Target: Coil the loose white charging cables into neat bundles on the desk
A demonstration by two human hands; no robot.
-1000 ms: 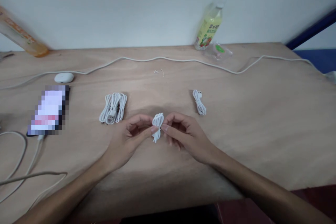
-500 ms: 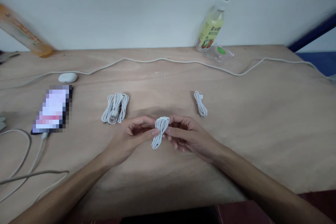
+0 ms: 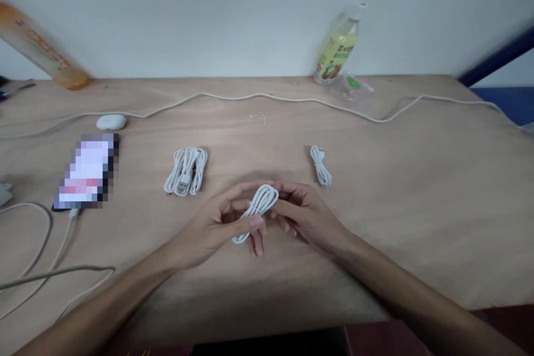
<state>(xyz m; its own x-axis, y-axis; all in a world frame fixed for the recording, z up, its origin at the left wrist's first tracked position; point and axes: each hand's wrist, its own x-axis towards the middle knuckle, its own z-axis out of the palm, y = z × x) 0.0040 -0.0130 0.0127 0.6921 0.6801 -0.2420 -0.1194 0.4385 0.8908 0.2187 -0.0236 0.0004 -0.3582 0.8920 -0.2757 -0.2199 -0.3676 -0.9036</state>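
A coiled white cable [image 3: 263, 200], bound at its middle, is held over the near part of the table, tilted with its upper loops to the right. My left hand [image 3: 208, 231] is closed on its lower half, thumb across the front and fingers behind. My right hand [image 3: 312, 216] pinches at the upper right edge of the coil; its fingertips are partly hidden. To the left lies a group of coiled white USB cables [image 3: 186, 172], one metal plug showing. Another coiled USB cable [image 3: 320, 167] lies by itself to the right.
A phone [image 3: 85, 172] with a charging cable lies left, below a white earbud case [image 3: 110, 122]. A long white cord [image 3: 292, 99] crosses the table [image 3: 417, 194]. Tie scraps [image 3: 258, 117], an orange bottle [image 3: 54, 55], a yellow-green bottle [image 3: 337, 50] and clear plastic [image 3: 352, 88] are farther back.
The held coil has turned clockwise, its top leaning farther right. My left thumb has slid lower on it and the left fingers now show beneath. The view has shifted slightly.
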